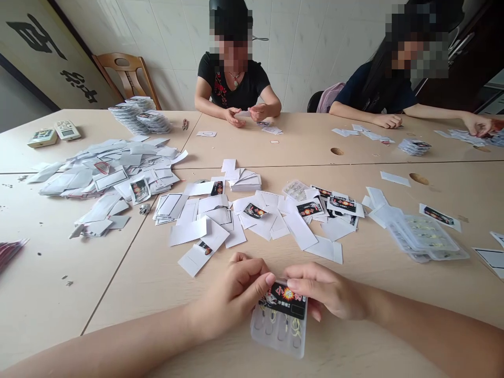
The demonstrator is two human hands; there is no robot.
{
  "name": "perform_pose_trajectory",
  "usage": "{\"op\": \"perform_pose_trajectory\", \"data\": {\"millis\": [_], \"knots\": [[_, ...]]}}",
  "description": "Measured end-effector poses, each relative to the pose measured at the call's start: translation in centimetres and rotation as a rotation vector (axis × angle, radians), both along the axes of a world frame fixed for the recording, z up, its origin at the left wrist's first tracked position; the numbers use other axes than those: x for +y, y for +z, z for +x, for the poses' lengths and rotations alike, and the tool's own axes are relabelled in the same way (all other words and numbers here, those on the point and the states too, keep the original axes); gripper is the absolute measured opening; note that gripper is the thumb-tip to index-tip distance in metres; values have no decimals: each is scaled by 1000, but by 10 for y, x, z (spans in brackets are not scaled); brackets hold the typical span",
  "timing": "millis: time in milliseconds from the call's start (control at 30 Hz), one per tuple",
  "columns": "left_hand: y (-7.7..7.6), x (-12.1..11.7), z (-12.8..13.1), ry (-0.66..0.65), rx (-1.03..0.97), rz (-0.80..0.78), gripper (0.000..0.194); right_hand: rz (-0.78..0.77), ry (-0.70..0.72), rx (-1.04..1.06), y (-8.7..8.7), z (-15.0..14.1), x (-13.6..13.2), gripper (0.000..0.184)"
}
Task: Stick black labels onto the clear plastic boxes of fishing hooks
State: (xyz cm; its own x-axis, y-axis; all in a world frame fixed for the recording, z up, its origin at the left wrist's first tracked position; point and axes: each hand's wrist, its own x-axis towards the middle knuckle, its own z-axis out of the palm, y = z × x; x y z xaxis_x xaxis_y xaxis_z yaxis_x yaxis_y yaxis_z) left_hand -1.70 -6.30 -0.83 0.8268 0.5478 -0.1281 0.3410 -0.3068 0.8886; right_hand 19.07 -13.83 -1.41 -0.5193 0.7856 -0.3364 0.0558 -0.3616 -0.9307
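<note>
Between my two hands is a clear plastic box of fish hooks (279, 331), tilted toward me above the near part of the table. Several hooks with yellowish line show in its slots, and a black printed card with a red and yellow burst covers its upper end. My left hand (248, 283) grips the upper left edge, thumb on the card's corner. My right hand (326, 289) grips the upper right side, thumb on top and fingers behind. Just beyond lie loose white and black cards (255, 210). Stacked hook boxes (427, 236) stand to the right.
A big heap of white cards (114, 165) spreads at left, with stacked packs (136, 115) behind it. Two calculators (55, 132) lie far left. Across the table (157, 294) sit two people (236, 86) (374, 89), handling cards. Round holes (419, 179) pierce the tabletop.
</note>
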Motion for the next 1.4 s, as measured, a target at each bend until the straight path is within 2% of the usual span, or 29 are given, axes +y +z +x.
{"op": "perform_pose_trajectory", "data": {"millis": [300,500,567,633,700,833,900,1000,1167,1300,1400], "knots": [[-3,0,0,49,-83,88,34,-52,-69,122,-4,3,2,40],[-10,-1,1,120,-189,-71,30,16,-100,228,-13,10,3,43],[-12,0,1,154,-261,-41,26,12,-99,264,-16,11,1,40],[-12,1,0,165,-350,55,22,35,-127,271,-18,11,-4,35],[-11,4,-1,123,-428,203,17,157,-181,211,-19,9,-9,30],[-9,10,-4,-27,-524,471,16,739,-279,-67,-16,6,-16,30],[-8,12,-4,-87,-537,522,20,937,-278,-188,-14,7,-16,34],[-7,14,-3,-149,-551,509,21,980,-222,-252,-12,12,-13,39],[-7,13,-2,-194,-548,480,20,1003,-92,-219,-13,16,-11,57],[-8,12,-3,-193,-533,458,20,1090,-93,-264,-13,14,-10,52],[-9,13,-3,-155,-517,439,21,1100,-124,-270,-13,15,-9,46]]}}
